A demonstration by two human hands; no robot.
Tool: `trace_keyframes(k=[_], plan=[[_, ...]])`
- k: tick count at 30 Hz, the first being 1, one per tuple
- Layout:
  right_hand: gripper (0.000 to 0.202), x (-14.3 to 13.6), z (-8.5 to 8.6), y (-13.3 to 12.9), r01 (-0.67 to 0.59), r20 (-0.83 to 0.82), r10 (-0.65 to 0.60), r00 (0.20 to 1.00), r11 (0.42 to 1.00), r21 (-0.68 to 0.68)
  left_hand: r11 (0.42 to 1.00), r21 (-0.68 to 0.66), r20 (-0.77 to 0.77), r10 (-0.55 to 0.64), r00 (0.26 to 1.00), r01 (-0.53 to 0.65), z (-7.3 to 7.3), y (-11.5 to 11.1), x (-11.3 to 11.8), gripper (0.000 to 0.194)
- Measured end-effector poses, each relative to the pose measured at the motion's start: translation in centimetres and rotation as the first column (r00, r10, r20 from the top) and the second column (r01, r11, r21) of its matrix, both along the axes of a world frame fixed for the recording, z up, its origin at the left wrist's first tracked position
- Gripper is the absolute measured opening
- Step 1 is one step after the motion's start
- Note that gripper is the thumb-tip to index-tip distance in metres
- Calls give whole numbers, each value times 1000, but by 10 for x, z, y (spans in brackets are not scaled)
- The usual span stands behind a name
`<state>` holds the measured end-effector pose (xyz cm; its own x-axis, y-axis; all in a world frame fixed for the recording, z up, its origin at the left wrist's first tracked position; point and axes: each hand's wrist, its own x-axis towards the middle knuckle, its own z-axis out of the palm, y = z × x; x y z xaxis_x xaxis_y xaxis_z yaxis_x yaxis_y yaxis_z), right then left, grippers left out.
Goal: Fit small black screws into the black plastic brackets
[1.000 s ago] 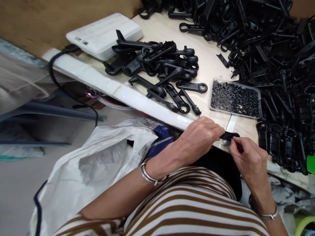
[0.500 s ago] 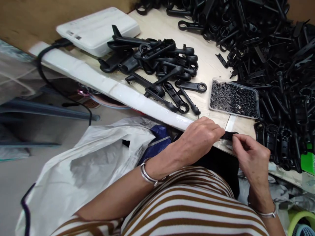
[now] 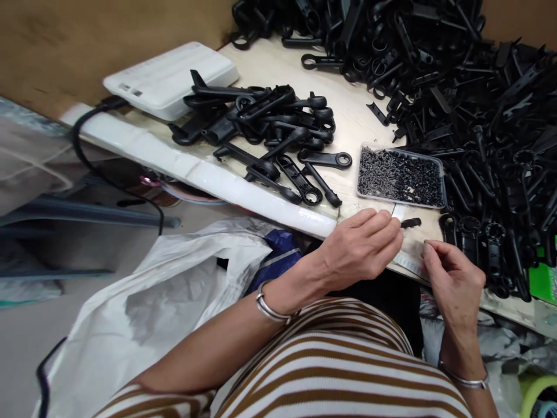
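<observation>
A small black plastic part [image 3: 411, 223] sticks out from the fingers of my left hand [image 3: 363, 247], which is closed on it at the table's front edge. To its right, my right hand [image 3: 452, 278] is apart from the part, with thumb and index finger pinched together; whatever may be between the fingertips is too small to make out. Beyond the hands sits a clear tray [image 3: 440, 203] of tiny metal and black pieces. Left of the tray is a pile of black handle-like parts [image 3: 282, 116].
A large heap of black parts [image 3: 435, 75] covers the back right. A white box [image 3: 174, 78] with a black cable [image 3: 78, 136] stands at the left. White padding [image 3: 209, 174] lines the front edge. A green object [image 3: 542, 281] lies far right.
My right hand has let go of the black part and moved a little away. My left hand has lifted and turned with it. The view has shifted slightly.
</observation>
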<state>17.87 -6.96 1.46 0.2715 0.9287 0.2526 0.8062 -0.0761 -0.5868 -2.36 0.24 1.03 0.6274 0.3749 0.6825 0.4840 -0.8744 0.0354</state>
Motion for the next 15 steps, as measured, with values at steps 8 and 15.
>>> trace_keyframes(k=[8, 15], plan=[[20, 5, -9, -1, -46, 33, 45, 998, 999, 29, 994, 106, -61, -6, 998, 13, -3, 6, 0, 19], [15, 1, -4, 7, -223, 92, 220, 971, 975, 19, 993, -78, 161, 100, 982, -88, -4, 3, -11, 16]])
